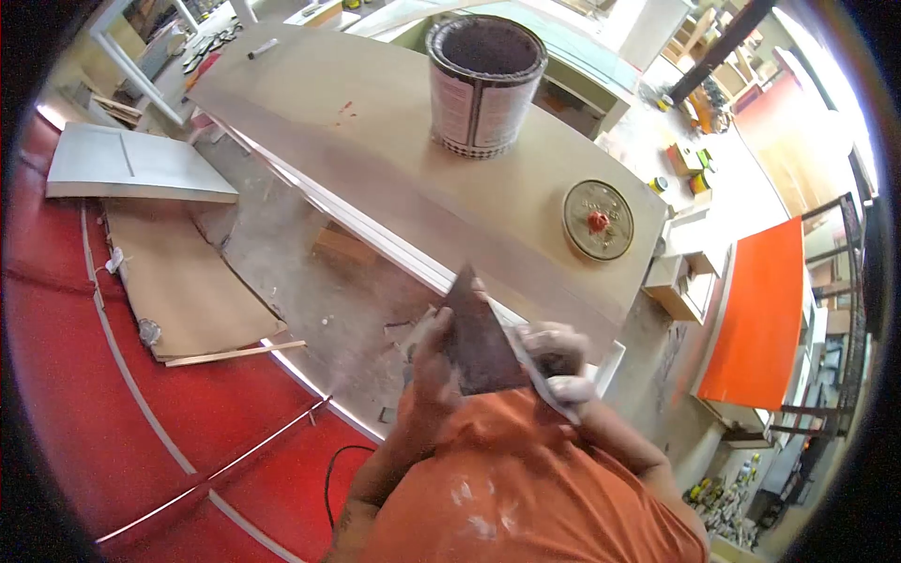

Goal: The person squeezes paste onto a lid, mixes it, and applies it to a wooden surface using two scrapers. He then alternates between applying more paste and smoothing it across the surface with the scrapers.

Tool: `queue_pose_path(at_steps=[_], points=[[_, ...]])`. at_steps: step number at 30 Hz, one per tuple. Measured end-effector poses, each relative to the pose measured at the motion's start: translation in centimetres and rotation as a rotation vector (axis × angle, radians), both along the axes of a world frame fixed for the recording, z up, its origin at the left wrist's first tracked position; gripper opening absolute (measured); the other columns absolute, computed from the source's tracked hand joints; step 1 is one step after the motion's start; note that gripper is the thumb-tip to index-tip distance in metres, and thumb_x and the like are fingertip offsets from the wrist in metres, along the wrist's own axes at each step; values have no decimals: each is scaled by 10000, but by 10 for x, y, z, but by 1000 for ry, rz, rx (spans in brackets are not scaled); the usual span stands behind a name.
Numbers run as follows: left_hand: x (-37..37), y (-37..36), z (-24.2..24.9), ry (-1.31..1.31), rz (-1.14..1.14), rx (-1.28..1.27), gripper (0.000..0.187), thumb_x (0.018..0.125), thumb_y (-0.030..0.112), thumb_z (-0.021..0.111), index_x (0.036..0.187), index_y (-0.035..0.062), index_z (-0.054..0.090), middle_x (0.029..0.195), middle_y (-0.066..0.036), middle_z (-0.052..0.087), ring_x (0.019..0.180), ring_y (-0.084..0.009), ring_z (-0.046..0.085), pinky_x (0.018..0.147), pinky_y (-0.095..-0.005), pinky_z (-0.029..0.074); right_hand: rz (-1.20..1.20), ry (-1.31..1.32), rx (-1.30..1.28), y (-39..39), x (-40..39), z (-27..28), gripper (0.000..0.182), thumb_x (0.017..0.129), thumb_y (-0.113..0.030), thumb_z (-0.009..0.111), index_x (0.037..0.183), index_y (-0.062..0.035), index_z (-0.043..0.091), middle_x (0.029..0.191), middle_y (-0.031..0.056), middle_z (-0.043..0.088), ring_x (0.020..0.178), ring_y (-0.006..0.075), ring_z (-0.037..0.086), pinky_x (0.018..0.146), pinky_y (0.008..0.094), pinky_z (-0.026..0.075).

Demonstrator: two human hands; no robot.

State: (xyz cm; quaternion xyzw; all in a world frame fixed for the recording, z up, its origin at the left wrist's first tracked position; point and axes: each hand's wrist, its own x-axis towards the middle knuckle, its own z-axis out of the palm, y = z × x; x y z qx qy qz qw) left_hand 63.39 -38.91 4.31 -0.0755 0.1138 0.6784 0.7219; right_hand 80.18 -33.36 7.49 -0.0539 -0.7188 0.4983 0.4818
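Note:
In front of my chest, my left hand [430, 352] is closed on the edge of a dark, flat, four-cornered putty spreader [481, 345], which is tilted with one corner up. My right hand [566, 364] is closed on a thin grey scraper blade [542, 380] set edge-on along the spreader's right side. White residue coats the right fingers. Beyond the hands, an open can [486, 94] with a dark inside stands on a brown board-topped table [375, 122]. Its round metal lid [599, 220] lies nearby with a red blob [598, 222] on it.
Red panels [178, 422] with a thin metal rod [216, 474] lie at left, beside a cardboard sheet [188, 272] and white panel [136, 164]. An orange panel [754, 314] stands at right. A marker-like stick [264, 48] rests on the table's far end.

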Motion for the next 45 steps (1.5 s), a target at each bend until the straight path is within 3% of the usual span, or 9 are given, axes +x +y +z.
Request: queue_pose_path(at_steps=[6, 11, 15, 18, 22, 24, 28, 39, 45], points=[[-31, -28, 27, 633, 74, 118, 547, 886, 296, 607, 1317, -5, 455, 1173, -140, 595, 1043, -226, 595, 923, -347, 482, -204, -730, 217, 33, -29, 8, 258, 875, -77, 610, 1126, -89, 549, 1248, 161, 481, 1150, 324, 501, 958, 465, 433], [-34, -33, 35, 168, 210, -77, 501, 896, 276, 597, 1271, -37, 485, 1149, -128, 614, 1034, -210, 610, 958, -347, 464, 357, -268, -155, 12, -45, 46, 444, 719, -88, 703, 1144, -27, 592, 985, 120, 597, 944, 255, 587, 827, 339, 468], [-47, -46, 31, 608, 178, -30, 458, 897, 262, 601, 1235, -34, 515, 1104, -114, 633, 982, -200, 628, 908, -335, 492, -302, -260, 170, -6, -87, -8, 429, 765, -19, 665, 1177, -113, 595, 1246, 193, 483, 1145, 307, 509, 950, 361, 446], [-64, -59, 20, 649, 181, 51, 468, 894, 265, 607, 1236, -40, 513, 1095, -115, 633, 962, -200, 634, 867, -327, 508, -338, -673, -29, 26, -80, -19, 486, 815, 36, 578, 1283, -78, 511, 1187, 136, 537, 1160, 292, 516, 1030, 400, 388], [-81, -52, 15, 453, 281, 50, 449, 902, 262, 595, 1222, -45, 526, 1087, -114, 635, 982, -183, 621, 852, -317, 507, 115, 47, -1403, -1, -38, -31, 377, 855, -169, 600, 1190, -5, 546, 1136, 143, 608, 1043, 229, 594, 888, 404, 489], [-80, -45, 32, 369, 335, 46, 431, 909, 252, 587, 1215, -47, 532, 1081, -113, 635, 989, -177, 616, 859, -312, 502, 551, -173, -1060, 6, 5, -75, 401, 860, -256, 611, 1180, -19, 564, 1044, 114, 643, 947, 200, 622, 816, 347, 510], [-64, -55, 26, 671, 339, -113, 396, 920, 223, 579, 1201, -53, 545, 1075, -109, 636, 993, -174, 609, 889, -314, 486, -109, -105, -1583, -24, -116, 14, 301, 920, -278, 591, 1085, -27, 593, 947, 60, 623, 750, 158, 610, 633, 267, 496], [-85, -71, 6, 371, 250, -155, 423, 902, 252, 587, 1202, -39, 522, 1087, -141, 634, 1001, -219, 634, 893, -359, 516, -324, -60, -654, -37, -120, -25, 352, 961, -310, 573, 1046, 29, 537, 866, 131, 623, 722, 203, 641, 540, 310, 501], [-78, -64, 14, 264, 276, -124, 425, 909, 249, 566, 1237, -12, 497, 1126, -133, 618, 1002, -236, 635, 902, -367, 515, -334, -38, -1034, -62, -138, 12, 386, 897, -361, 668, 1044, -9, 609, 966, 40, 627, 852, 121, 565, 747, 284, 465]])
